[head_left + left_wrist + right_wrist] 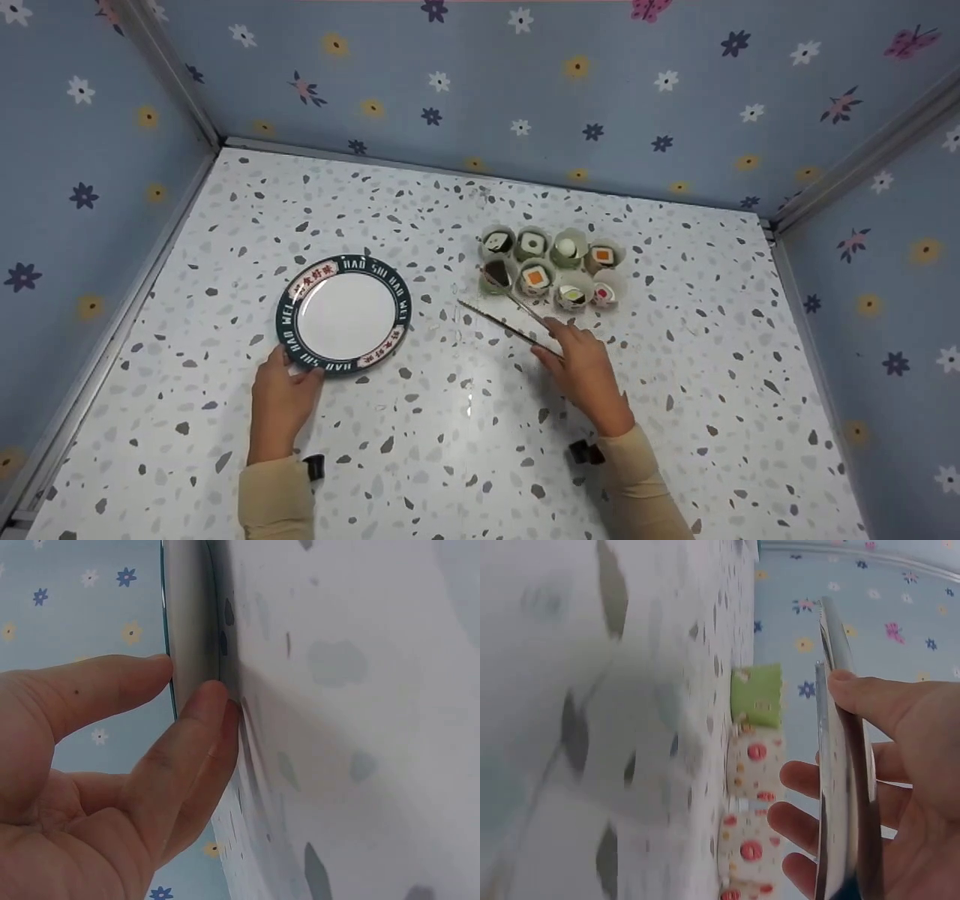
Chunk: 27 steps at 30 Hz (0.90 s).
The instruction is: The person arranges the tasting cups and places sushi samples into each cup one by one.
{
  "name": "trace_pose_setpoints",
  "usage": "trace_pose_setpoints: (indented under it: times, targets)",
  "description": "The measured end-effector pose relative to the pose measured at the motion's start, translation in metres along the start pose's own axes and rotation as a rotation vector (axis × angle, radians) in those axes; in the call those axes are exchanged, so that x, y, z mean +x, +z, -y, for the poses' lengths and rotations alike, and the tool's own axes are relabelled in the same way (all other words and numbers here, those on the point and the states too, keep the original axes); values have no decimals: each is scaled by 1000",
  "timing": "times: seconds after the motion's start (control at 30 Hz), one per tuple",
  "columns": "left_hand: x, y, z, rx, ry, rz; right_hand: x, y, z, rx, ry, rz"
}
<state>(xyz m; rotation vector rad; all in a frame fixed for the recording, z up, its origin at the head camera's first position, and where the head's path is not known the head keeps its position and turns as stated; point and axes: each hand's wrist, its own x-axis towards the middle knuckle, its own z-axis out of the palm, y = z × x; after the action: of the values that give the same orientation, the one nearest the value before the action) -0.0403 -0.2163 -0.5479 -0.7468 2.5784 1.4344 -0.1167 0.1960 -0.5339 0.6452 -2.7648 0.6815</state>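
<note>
My left hand holds the near-left rim of a round white plate with a dark green lettered border. The left wrist view shows my thumb and fingers against the plate's edge, low by the table. My right hand holds metal tongs with their arms spread apart. One arm reaches towards the front-left paper cup, which has a dark-topped sushi piece; contact cannot be made out. In the right wrist view, my thumb lies along the tongs and my other fingers are on the far side.
Several paper cups stand in two rows, holding sushi-like pieces, among them an orange-centred piece and a round white one. The speckled white table is bounded by flowered blue walls at the back and sides.
</note>
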Motion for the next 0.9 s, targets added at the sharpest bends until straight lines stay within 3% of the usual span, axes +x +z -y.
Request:
trace_pose_setpoints:
  times: [0.43,0.6,0.7,0.9]
  targets:
    - [-1,0,0,-3,-1,-2,25,32,45,124,-113,85]
    - [-2,0,-1,-1,23,-9,34,47,58,180,-152,181]
    - [-2,1,-1,-9,19,-9,37,54,65,191,-131,246]
    - [-1,1,-1,-12,15,-11,42,68,75,151,-178,249]
